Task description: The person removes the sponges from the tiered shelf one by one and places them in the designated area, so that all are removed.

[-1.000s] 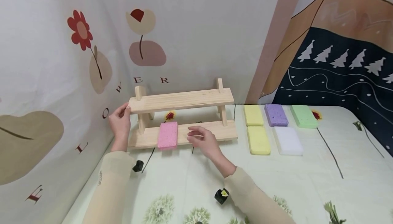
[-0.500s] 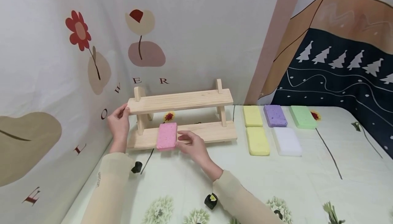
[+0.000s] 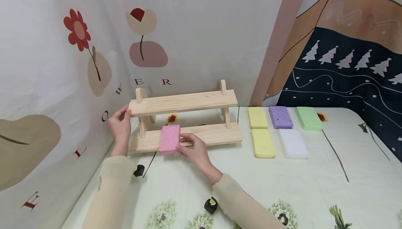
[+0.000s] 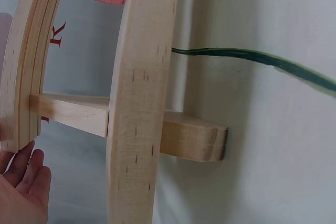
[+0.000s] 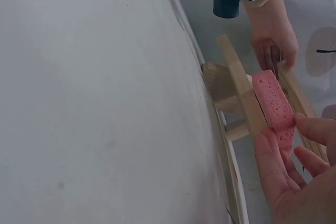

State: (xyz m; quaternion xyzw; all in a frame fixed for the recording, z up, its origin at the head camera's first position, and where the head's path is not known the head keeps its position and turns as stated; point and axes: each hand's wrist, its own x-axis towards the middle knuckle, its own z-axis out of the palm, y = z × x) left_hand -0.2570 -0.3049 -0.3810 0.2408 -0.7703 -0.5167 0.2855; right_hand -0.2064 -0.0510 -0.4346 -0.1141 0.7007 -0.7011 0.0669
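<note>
A two-tier wooden shelf [image 3: 188, 102] stands against the back cloth in the head view. My left hand [image 3: 120, 128] grips the left end of its upper board, fingers under the board in the left wrist view. On the lower board lies a pink sponge [image 3: 170, 138], left of the middle, its front end jutting past the board's edge. My right hand [image 3: 196, 150] holds the sponge by its right side. The right wrist view has fingers on both faces of the sponge [image 5: 275, 108] near one end.
Right of the shelf lie two yellow sponges [image 3: 263, 143], a purple sponge [image 3: 281, 117], a green sponge [image 3: 309, 118] and a white sponge [image 3: 292, 143]. Printed cloth covers the table [image 3: 314, 194] and rises as walls behind and at the left.
My right hand has moved left from over the lower board to the pink sponge and taken hold of its side. The left hand keeps its grip; the sponge lies in the same place.
</note>
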